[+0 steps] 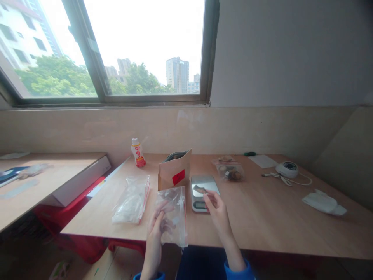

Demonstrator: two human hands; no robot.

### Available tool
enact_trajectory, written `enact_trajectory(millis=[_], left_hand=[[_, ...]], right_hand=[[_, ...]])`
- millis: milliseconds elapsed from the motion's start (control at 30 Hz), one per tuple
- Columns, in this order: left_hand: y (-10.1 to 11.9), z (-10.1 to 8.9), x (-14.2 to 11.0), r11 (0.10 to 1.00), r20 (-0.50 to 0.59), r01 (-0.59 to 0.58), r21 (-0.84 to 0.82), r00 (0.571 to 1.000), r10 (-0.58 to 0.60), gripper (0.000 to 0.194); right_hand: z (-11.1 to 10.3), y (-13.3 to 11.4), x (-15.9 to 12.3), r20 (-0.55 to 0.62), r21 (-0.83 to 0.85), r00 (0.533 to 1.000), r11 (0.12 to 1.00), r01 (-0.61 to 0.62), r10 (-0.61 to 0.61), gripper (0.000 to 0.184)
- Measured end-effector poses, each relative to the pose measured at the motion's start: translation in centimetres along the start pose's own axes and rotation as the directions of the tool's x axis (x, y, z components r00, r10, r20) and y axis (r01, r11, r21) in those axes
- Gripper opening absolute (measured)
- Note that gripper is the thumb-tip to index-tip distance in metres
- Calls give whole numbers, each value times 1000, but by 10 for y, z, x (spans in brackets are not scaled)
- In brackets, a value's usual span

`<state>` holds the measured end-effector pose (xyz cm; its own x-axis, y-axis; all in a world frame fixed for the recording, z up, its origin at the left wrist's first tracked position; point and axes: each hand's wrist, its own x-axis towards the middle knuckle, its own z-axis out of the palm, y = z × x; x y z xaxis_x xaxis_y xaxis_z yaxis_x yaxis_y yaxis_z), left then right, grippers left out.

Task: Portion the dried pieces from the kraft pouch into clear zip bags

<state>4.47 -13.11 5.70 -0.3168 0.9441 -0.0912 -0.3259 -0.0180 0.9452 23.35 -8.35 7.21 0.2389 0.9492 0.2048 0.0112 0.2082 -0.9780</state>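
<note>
My left hand grips a clear zip bag upright above the table, its fingers showing through the plastic. My right hand reaches over a digital kitchen scale, fingertips at a dark brown piece on the metal platform. I cannot tell whether those fingers hold the piece. Behind the scale stands a kraft paper pouch with a red label. A second zip bag with white contents lies left of my hands, and a small clear bag of brown pieces lies back right.
A drink bottle stands at the back of the wooden table. Toward the right are a sheet of paper, a white corded device and a crumpled white cloth. Another desk stands to the left.
</note>
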Motion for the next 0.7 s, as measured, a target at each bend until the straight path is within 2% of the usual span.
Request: enact_trajectory(millis=[67, 200, 267, 333, 433, 500, 600, 700], left_hand=[[4, -9, 4, 1000, -48, -3, -1, 999, 3, 50], [8, -24, 5, 1000, -106, 21, 7, 994, -20, 54], [11, -27, 3, 999, -136, 33, 5, 990, -32, 56], [15, -29, 1, 999, -164, 35, 1, 986, -34, 59], [20, -33, 1, 999, -195, 40, 1, 980, -39, 62], [20, -37, 4, 999, -214, 48, 10, 976, -45, 64], [17, -44, 9, 998, -242, 42, 40, 970, -31, 63], [25, -49, 17, 996, -239, -8, 84, 971, 28, 60]], right_hand=[[4, -24, 20, -49, -73, 996, 995, 72, -76, 36], [30, -79, 66, 1, -211, 952, 930, 300, -306, 29], [47, -96, 85, 81, -272, 916, 876, 399, -393, 26], [60, -101, 98, 175, -302, 883, 829, 470, -437, 26], [64, -90, 101, 185, -309, 880, 825, 474, -437, 35], [53, -75, 93, 148, -288, 902, 855, 431, -405, 37], [20, -43, 71, 127, -257, 937, 901, 349, -326, 34], [-22, -3, 45, 97, -269, 980, 943, 197, -177, 29]])
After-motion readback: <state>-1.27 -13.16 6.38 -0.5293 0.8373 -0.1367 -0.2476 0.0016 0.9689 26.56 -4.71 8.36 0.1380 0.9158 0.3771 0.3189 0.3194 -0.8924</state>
